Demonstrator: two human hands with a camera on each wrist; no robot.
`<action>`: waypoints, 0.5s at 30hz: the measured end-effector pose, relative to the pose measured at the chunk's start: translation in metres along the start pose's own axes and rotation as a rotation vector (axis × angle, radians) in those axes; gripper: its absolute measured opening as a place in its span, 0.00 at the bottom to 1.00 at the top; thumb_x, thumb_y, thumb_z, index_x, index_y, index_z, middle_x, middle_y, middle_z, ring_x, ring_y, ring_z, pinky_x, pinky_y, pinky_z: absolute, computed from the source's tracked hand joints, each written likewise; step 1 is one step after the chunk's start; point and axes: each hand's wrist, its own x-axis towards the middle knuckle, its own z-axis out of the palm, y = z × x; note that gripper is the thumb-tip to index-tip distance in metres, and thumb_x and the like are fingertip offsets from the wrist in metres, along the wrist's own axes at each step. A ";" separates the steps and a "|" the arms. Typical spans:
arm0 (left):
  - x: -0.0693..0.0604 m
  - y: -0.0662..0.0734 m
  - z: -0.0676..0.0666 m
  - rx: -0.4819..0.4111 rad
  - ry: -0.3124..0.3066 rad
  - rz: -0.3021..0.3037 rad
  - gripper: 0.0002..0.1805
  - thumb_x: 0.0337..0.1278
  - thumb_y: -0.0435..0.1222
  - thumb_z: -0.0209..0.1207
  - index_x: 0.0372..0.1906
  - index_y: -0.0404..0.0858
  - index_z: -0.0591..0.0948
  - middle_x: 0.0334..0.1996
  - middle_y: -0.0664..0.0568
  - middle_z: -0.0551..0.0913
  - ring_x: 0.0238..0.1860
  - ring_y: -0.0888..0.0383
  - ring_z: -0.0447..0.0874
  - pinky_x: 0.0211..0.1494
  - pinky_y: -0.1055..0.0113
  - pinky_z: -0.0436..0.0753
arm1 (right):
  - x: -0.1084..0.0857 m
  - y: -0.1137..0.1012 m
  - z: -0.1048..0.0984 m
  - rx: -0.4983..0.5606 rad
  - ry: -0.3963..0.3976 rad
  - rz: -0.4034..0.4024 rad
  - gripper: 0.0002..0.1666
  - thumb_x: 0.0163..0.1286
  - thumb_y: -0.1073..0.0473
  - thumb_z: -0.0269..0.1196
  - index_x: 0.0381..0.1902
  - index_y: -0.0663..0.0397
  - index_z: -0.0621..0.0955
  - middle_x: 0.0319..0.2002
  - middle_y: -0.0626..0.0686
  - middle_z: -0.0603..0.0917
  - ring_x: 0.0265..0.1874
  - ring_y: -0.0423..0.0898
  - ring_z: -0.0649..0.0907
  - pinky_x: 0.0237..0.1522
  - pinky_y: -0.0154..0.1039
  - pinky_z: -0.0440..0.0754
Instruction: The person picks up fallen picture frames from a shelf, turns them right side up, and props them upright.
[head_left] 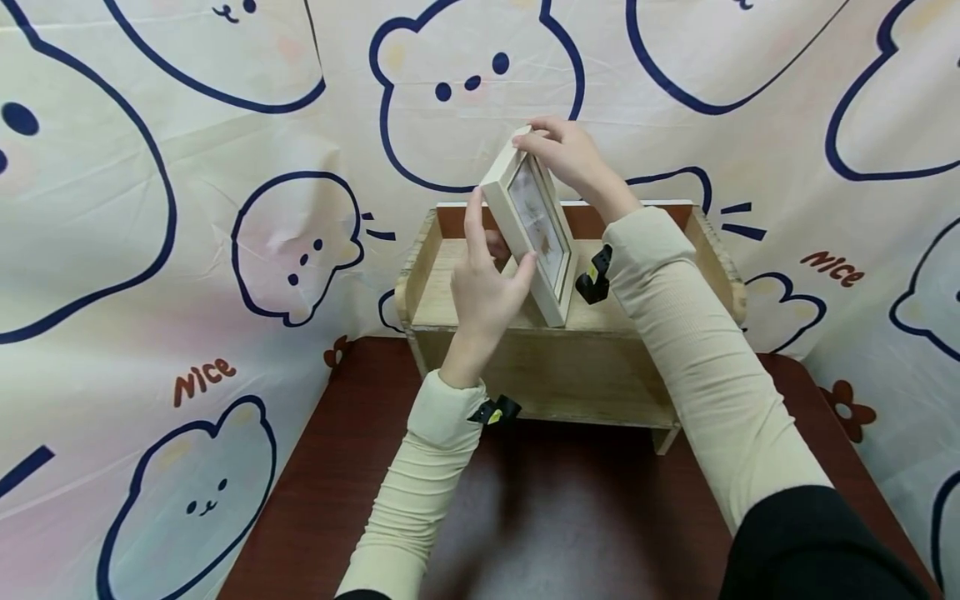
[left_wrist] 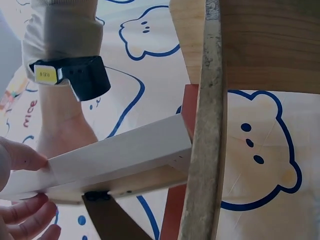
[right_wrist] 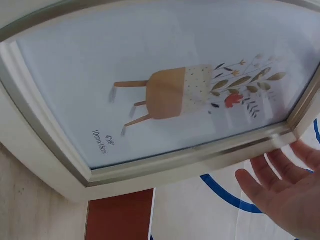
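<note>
A cream picture frame point(head_left: 542, 229) stands tilted over the upper board of a small wooden shelf point(head_left: 600, 354). Its lower end is at the board, near the front edge. Behind the glass is a print of a legged flower vase point(right_wrist: 170, 95). My left hand point(head_left: 487, 287) grips the frame's left side, thumb on the near face and fingers behind. At the top, my right hand point(head_left: 573, 162) holds the upper edge between thumb and fingers. A dark support leg point(left_wrist: 115, 217) juts from the frame's back in the left wrist view.
The shelf has raised side panels point(head_left: 720, 267) and a reddish-brown back strip point(head_left: 588, 223). It stands on a dark red-brown table point(head_left: 570, 517). Close behind hangs a cloth point(head_left: 300, 250) printed with cartoon bears. Each wrist carries a black strapped device point(head_left: 495, 410).
</note>
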 end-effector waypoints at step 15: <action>0.018 -0.008 -0.006 -0.090 -0.176 -0.077 0.46 0.44 0.30 0.64 0.68 0.33 0.52 0.28 0.43 0.81 0.29 0.50 0.80 0.33 0.62 0.78 | -0.013 0.000 -0.010 -0.101 0.171 0.188 0.40 0.60 0.37 0.52 0.65 0.48 0.60 0.58 0.54 0.69 0.50 0.45 0.71 0.49 0.41 0.73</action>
